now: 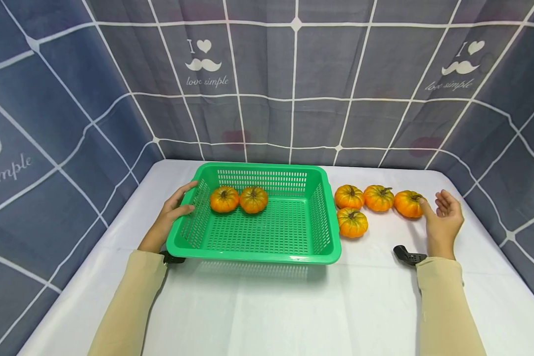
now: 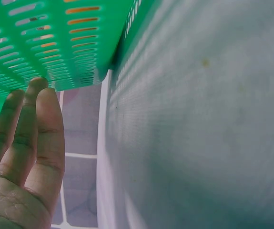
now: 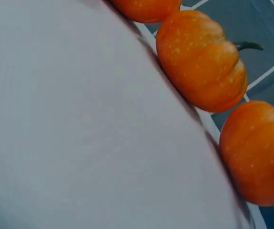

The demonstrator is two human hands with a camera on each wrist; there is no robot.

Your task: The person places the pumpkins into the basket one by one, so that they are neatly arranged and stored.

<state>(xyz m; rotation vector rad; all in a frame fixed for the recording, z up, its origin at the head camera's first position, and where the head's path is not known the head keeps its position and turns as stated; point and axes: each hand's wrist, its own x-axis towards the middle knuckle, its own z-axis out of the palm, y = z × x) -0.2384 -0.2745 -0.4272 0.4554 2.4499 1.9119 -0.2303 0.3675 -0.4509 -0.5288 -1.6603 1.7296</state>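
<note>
A green plastic basket (image 1: 258, 256) with slotted walls stands on the white-covered table. Inside it, two small orange pumpkins (image 1: 224, 200) sit side by side toward the back left. My left hand (image 1: 171, 215) holds the basket's left side, thumb over the rim; the left wrist view has straight fingers (image 2: 50, 129) against the outer wall. At the right, my right hand (image 1: 445, 222) is beside the rightmost pumpkin (image 1: 407, 204), its thumb overlapping that pumpkin's edge and its other fingers loosely bent. The right wrist view shows pumpkins (image 3: 201, 62) but no hand.
Three more pumpkins lie between the basket and the rightmost one: one behind (image 1: 349, 197), one in front (image 1: 352, 223) close to the basket wall, and another (image 1: 378, 198) in the back row. Grey checked curtains (image 1: 267, 118) enclose the table (image 1: 293, 311) at back and sides.
</note>
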